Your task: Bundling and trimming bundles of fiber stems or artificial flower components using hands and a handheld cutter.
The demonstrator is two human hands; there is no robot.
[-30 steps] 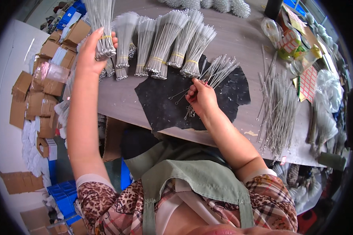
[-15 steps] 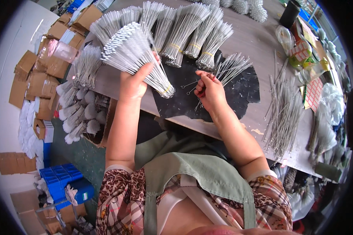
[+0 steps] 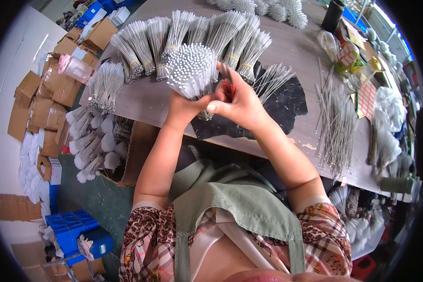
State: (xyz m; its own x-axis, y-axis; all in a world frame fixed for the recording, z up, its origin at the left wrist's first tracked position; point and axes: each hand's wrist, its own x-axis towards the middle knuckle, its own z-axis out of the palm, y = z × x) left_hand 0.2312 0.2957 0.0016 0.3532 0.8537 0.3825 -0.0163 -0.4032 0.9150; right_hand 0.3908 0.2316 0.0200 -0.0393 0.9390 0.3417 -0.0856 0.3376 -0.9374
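Bundling step: your left hand (image 3: pixel 185 105) grips the wire bundle (image 3: pixel 191 70) upright — right hand (image 3: pixel 242 105) pinches something red beside it. Next, likely bind it, keeping the ends level.

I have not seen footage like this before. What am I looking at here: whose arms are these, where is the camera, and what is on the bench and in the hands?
There is no machine: a person works with bare hands, filmed by a fisheye camera on their head looking down, so edges bend. The left hand grips a bundle of thin silver metal rods, tips pointing up at the camera. The right hand touches that bundle and pinches something small and red. On the grey wooden workbench lie more tied rod bundles, a black mat and loose rods.
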